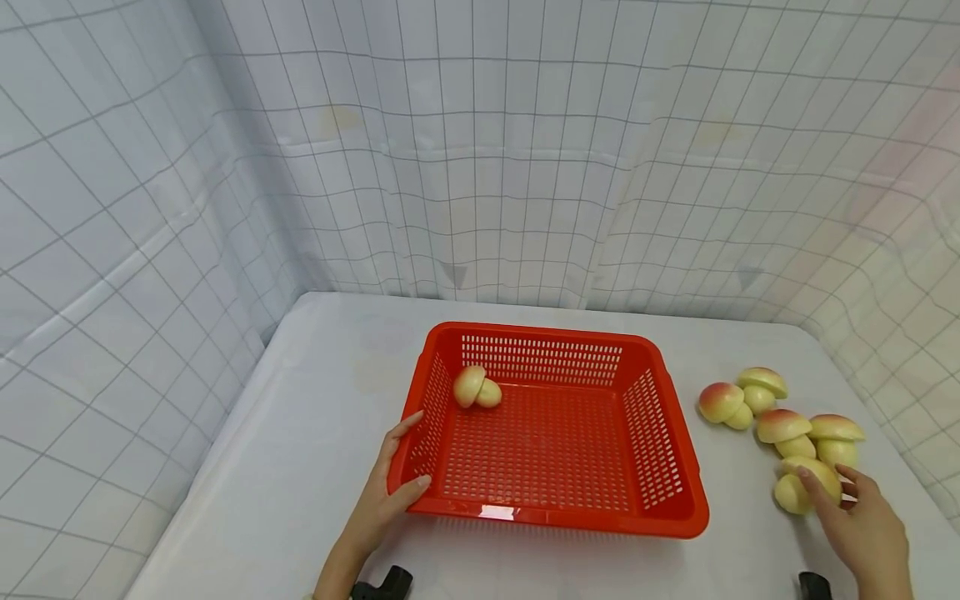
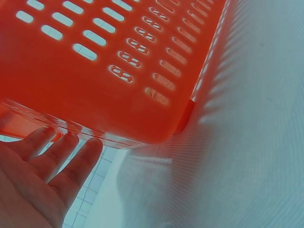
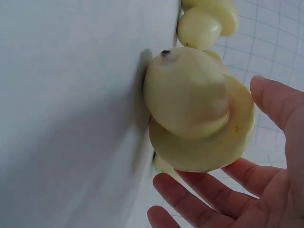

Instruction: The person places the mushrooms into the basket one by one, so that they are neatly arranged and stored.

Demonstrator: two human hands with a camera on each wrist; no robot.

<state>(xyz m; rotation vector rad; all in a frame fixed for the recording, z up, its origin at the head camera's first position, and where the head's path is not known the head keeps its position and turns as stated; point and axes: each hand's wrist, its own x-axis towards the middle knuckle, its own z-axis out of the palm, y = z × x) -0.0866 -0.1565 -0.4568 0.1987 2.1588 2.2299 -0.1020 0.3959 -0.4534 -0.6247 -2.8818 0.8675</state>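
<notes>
A red plastic basket point(image 1: 600, 522) with slotted walls stands on the white cloth. My left hand point(image 1: 381, 493) is at its front left corner, thumb by the front rim and fingers along the left side. In the left wrist view, the fairly straight fingers point(image 2: 76, 164) touch the basket's outside. One model mushroom point(image 1: 469, 387) lies inside, near the back left. To the basket's right, my right hand point(image 1: 866, 529) holds another mushroom point(image 1: 793, 494) between thumb and fingers. The right wrist view shows the thumb at the cap's edge and fingers beneath this mushroom point(image 3: 187, 90), its round stem facing the camera.
Several more yellow mushrooms with reddish caps point(image 1: 782, 425) lie close together just beyond the right hand. White grid-patterned curtains point(image 1: 525, 167) enclose the table at the back and sides. Black wrist gear point(image 1: 384, 583) shows at the lower edge.
</notes>
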